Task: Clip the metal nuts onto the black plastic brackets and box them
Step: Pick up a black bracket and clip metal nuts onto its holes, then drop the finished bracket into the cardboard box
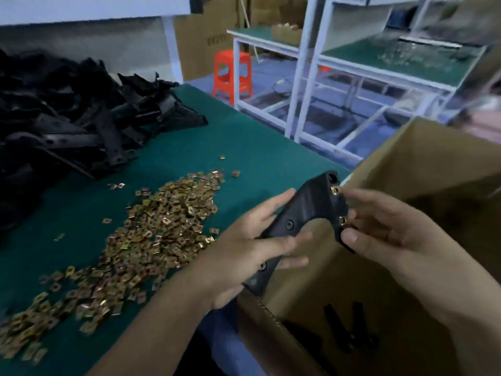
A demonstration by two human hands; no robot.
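Observation:
Both hands hold one black plastic bracket (303,213) above the near rim of an open cardboard box (423,169). My left hand (252,245) grips its lower arm, thumb and fingers wrapped round it. My right hand (379,226) pinches its right edge, where two brass-coloured metal nuts (336,190) sit clipped on. A broad heap of loose metal nuts (151,234) lies on the green table to the left. Unfinished black brackets (70,120) are piled at the far left. Inside the box, a few dark brackets (349,329) lie on the bottom.
The green table top (244,147) runs to an edge beside the box. Beyond it stand white-framed benches (306,85) with green tops, an orange plastic stool (233,74) and stacked cartons at the back.

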